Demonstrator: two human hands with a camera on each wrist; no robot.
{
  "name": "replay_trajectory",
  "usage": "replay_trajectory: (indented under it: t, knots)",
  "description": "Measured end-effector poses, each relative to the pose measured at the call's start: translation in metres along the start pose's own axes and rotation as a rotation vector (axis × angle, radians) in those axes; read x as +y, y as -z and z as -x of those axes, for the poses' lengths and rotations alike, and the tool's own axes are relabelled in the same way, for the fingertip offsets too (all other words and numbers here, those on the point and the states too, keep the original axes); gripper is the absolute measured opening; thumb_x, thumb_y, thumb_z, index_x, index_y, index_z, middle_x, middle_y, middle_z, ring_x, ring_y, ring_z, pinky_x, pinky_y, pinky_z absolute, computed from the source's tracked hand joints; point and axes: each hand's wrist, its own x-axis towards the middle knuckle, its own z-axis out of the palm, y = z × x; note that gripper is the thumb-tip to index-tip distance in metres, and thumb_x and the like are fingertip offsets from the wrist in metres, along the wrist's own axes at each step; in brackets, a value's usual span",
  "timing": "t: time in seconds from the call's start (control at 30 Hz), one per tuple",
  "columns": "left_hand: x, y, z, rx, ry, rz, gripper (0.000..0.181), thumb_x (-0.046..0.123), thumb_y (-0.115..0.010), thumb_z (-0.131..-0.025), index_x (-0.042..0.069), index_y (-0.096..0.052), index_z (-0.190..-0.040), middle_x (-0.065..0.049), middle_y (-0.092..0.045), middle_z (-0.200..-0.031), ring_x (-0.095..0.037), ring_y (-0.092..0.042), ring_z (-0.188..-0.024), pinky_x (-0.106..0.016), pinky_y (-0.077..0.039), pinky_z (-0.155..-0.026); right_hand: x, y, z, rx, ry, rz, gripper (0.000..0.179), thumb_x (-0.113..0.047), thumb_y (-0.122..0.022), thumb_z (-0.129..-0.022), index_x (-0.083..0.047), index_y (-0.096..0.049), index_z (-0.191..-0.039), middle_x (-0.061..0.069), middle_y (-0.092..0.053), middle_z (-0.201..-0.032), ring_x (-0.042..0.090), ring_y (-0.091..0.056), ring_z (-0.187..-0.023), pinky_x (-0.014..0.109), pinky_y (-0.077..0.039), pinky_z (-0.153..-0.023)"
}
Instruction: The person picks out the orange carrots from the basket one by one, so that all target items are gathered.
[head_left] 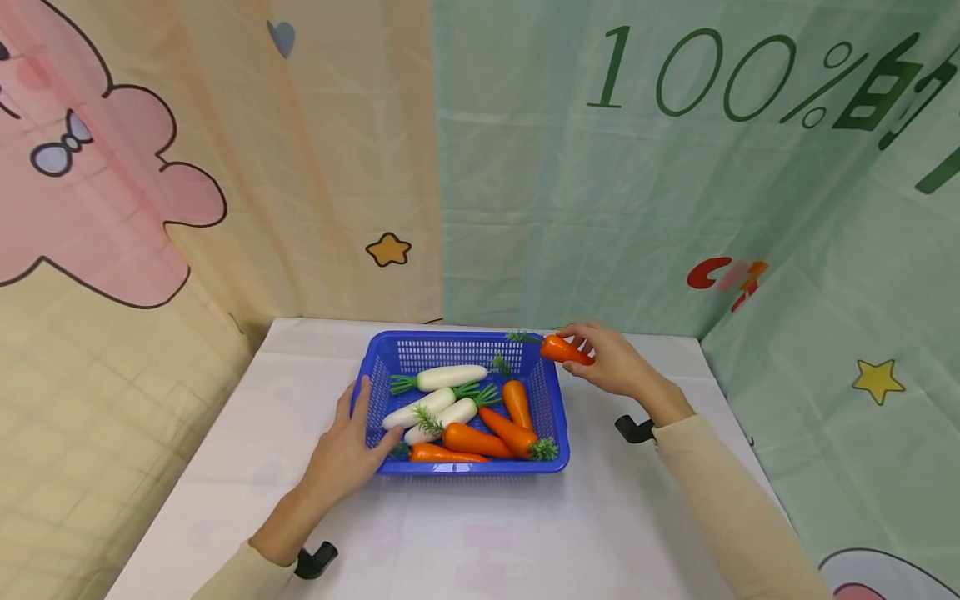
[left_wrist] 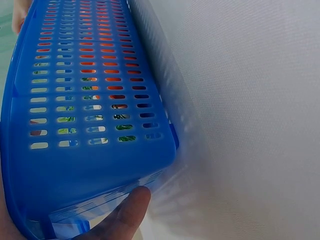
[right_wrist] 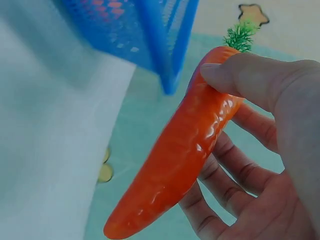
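A blue plastic basket (head_left: 472,468) stands on the table with three white radishes (head_left: 452,377) and several orange carrots (head_left: 476,439) in it, all with green tops. My left hand (head_left: 347,446) grips the basket's left side near the front corner. In the left wrist view, a finger (left_wrist: 131,212) lies against that end of the basket, below its slotted front wall (left_wrist: 90,165). At the basket's back right corner, my right hand (head_left: 606,360) pinches another carrot (right_wrist: 172,150) between thumb and fingers. Its leafy top (right_wrist: 241,37) points left over the rim in the head view.
The white-covered table (head_left: 465,533) reaches back to a printed cloth wall (head_left: 540,208). More cloth hangs along the left and right sides. A black strap end (head_left: 633,429) sticks out at the right wrist, another (head_left: 317,560) at the left.
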Motion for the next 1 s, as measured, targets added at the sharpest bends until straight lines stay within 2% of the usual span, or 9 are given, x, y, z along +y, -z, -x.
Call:
replay_trajectory:
  t: [0.27, 0.6, 0.77, 1.0]
  knots:
    - [-0.001, 0.0, 0.0, 0.004, 0.0, 0.0, 0.111, 0.061, -0.066, -0.114, 0.004, -0.005, -0.188, -0.035, -0.01, -0.192, -0.073, -0.065, -0.14, -0.083, -0.058, -0.113, 0.043, -0.007, 0.011, 0.021, -0.156, -0.014, 0.051, -0.014, -0.087, -0.105, -0.004, -0.072, -0.152, 0.024, -0.077, -0.136, 0.039, -0.072, -0.115, 0.059, -0.068, -0.103]
    - [-0.001, -0.001, -0.001, 0.008, -0.008, 0.002, 0.111, 0.058, -0.067, -0.114, 0.003, -0.006, -0.187, -0.035, -0.011, -0.192, -0.072, -0.064, -0.141, -0.083, -0.058, -0.113, 0.08, -0.019, 0.014, 0.029, -0.243, -0.032, 0.05, -0.012, -0.086, -0.105, 0.001, -0.071, -0.15, 0.029, -0.075, -0.133, 0.041, -0.071, -0.111, 0.061, -0.066, -0.104]
    - [-0.001, -0.001, -0.001, 0.005, -0.007, -0.001, 0.11, 0.057, -0.067, -0.114, 0.003, -0.006, -0.187, -0.035, -0.011, -0.192, -0.072, -0.062, -0.145, -0.085, -0.055, -0.116, 0.087, -0.03, 0.012, 0.047, -0.3, -0.044, 0.05, -0.014, -0.084, -0.107, 0.002, -0.069, -0.152, 0.029, -0.075, -0.133, 0.042, -0.071, -0.113, 0.061, -0.067, -0.105]
    - [0.001, 0.0, -0.001, 0.003, 0.0, -0.001, 0.11, 0.058, -0.066, -0.114, 0.004, -0.005, -0.187, -0.034, -0.01, -0.192, -0.071, -0.061, -0.147, -0.087, -0.051, -0.118, 0.082, -0.044, 0.007, 0.074, -0.426, -0.047, 0.057, -0.026, -0.082, -0.11, 0.004, -0.065, -0.155, 0.031, -0.076, -0.133, 0.043, -0.072, -0.113, 0.054, -0.069, -0.097]
